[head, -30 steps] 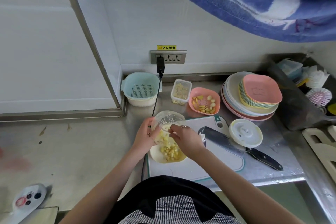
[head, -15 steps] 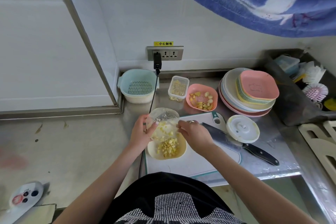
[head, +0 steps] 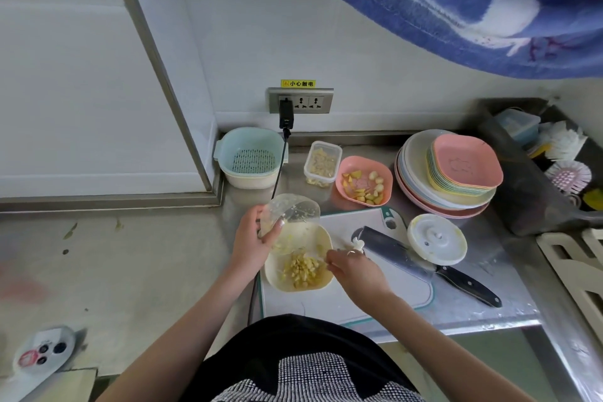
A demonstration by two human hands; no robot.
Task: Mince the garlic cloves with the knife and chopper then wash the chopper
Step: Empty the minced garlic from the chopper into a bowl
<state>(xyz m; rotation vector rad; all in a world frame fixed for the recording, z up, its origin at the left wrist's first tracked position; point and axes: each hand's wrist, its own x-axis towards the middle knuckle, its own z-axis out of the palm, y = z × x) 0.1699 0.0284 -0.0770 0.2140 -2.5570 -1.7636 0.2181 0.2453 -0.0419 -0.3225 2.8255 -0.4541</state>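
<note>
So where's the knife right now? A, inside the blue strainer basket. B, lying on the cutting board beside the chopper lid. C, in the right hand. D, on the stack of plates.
B: the knife lies flat on the cutting board, its blade next to the chopper lid, and no hand touches it.

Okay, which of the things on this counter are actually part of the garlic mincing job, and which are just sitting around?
In use:
clear chopper cup, held tilted in the left hand
right hand, scraping garlic out
cream dish catching the chopped garlic
cutting board
knife
chopper lid

Lying about:
colander
pink bowl
plastic tub
plate stack
brushes
</note>
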